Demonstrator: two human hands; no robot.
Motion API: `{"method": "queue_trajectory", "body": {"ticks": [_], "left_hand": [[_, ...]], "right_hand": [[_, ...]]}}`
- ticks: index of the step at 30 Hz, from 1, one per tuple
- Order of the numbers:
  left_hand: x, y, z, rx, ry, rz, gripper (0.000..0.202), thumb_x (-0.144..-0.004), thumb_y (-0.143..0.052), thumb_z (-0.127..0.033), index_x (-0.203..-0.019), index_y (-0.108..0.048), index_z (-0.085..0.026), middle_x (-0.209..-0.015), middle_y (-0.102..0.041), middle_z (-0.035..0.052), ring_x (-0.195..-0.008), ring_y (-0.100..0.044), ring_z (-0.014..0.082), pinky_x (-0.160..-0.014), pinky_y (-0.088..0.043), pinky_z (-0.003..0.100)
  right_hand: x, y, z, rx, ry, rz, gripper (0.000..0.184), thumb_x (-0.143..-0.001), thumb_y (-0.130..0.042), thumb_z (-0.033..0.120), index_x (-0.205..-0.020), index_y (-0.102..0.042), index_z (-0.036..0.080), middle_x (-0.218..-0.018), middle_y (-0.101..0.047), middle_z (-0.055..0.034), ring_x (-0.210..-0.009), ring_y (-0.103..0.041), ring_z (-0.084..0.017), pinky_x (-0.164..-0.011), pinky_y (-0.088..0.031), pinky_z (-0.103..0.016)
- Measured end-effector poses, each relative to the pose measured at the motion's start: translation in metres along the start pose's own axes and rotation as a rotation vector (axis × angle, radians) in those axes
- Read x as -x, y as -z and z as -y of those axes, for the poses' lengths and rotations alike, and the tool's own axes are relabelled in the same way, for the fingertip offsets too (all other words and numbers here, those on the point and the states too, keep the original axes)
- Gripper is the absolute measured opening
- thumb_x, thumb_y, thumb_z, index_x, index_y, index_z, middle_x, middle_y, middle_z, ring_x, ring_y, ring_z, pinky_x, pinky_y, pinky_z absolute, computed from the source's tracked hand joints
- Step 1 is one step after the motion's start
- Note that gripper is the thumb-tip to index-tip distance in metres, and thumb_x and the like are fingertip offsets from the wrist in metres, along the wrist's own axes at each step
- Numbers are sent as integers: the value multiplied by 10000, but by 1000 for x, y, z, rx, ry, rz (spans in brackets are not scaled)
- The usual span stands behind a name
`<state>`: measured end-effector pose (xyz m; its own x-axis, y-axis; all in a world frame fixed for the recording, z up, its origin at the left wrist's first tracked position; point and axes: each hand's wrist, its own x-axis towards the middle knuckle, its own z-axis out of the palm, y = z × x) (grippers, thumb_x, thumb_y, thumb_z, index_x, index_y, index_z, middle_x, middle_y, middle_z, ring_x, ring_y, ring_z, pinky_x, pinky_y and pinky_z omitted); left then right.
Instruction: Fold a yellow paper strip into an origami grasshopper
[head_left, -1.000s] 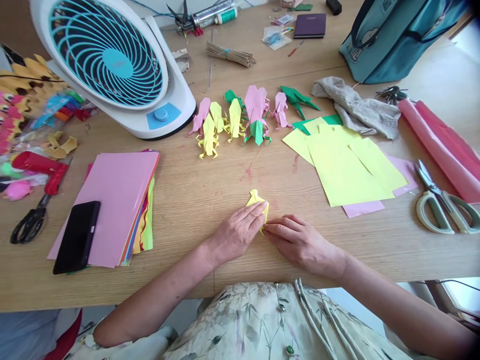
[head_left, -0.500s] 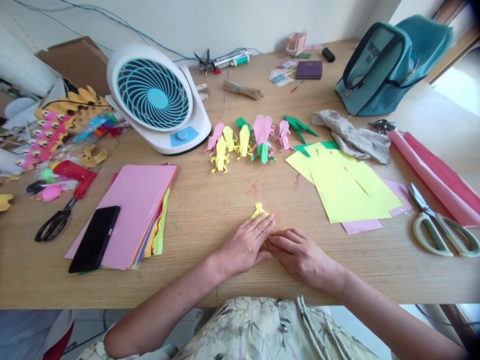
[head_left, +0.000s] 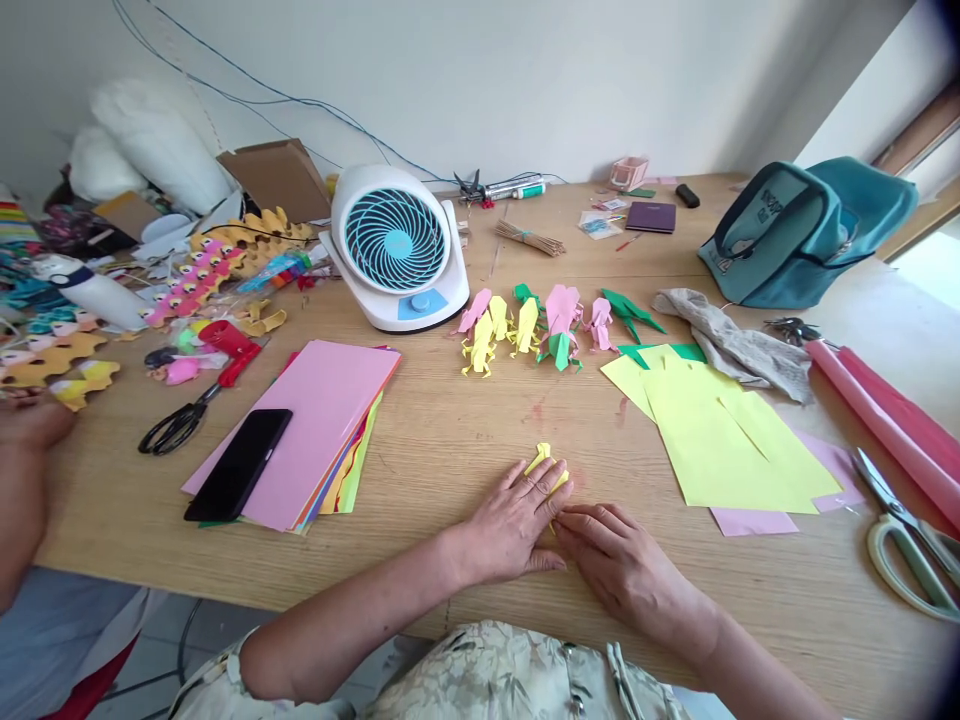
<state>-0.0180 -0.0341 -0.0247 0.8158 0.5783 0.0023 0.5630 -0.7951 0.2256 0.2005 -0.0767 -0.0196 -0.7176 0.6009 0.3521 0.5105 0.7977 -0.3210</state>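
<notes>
My left hand (head_left: 517,525) lies flat on a small folded yellow paper piece (head_left: 546,464) on the wooden table (head_left: 465,430), fingers stretched over it. My right hand (head_left: 619,560) rests beside it, fingertips pressed on the paper's near edge. Only the far tip of the yellow piece shows past my fingers. A row of finished folded paper figures (head_left: 551,325) in yellow, pink and green stands farther back.
A stack of coloured sheets (head_left: 322,420) with a black phone (head_left: 240,463) lies left. Yellow sheets (head_left: 712,430) lie right, with scissors (head_left: 907,545) and pink rolls (head_left: 885,415) beyond. A fan (head_left: 397,245), black scissors (head_left: 184,420), a teal bag (head_left: 795,230) stand around. Another person's hand (head_left: 30,425) is at far left.
The view has tilted up and pulled back, showing the wall and more of the table. My hands stay pressed on the yellow paper. Another person's hand now shows at far left.
</notes>
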Motion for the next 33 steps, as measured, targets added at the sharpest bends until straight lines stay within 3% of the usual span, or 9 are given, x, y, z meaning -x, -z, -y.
{"method": "queue_trajectory", "body": {"ticks": [5, 18, 26, 33], "left_hand": [[-1, -3, -1, -6, 12, 18, 958, -907, -364, -715, -1558, -140, -49, -1643, -146, 182, -1540, -78, 300, -1239, -88, 477], [-2, 7, -11, -15, 44, 23, 888, -932, -354, -685, -1543, -219, -55, -1640, -197, 165, -1542, -86, 274, -1243, -96, 455], [0, -5, -7, 39, 67, 20, 1023, -851, -415, -761, -1564, -159, -74, -1649, -125, 177, -1543, -39, 306, -1236, -68, 503], [-2, 0, -7, 7, 34, 19, 995, -827, -447, -765, -1558, -233, -125, -1644, -159, 178, -1535, -103, 331, -1228, -85, 522]], "right_hand": [[0, 0, 1, 17, 0, -4, 239, -979, -479, 139, -1132, -650, 75, -1167, -656, -166, -1063, -592, -259, -890, -523, -417], [9, -5, -6, 66, 85, -4, 260, -964, -495, 148, -1153, -654, 68, -1185, -646, -196, -1088, -594, -292, -879, -527, -441], [5, 5, 0, 29, 26, 85, 259, -967, -517, 146, -1182, -651, 93, -1193, -658, -165, -1119, -590, -281, -928, -508, -440], [4, 6, -1, 9, 47, 8, 200, -951, -543, 138, -1111, -660, 115, -1147, -693, -149, -1057, -628, -245, -875, -506, -412]]}}
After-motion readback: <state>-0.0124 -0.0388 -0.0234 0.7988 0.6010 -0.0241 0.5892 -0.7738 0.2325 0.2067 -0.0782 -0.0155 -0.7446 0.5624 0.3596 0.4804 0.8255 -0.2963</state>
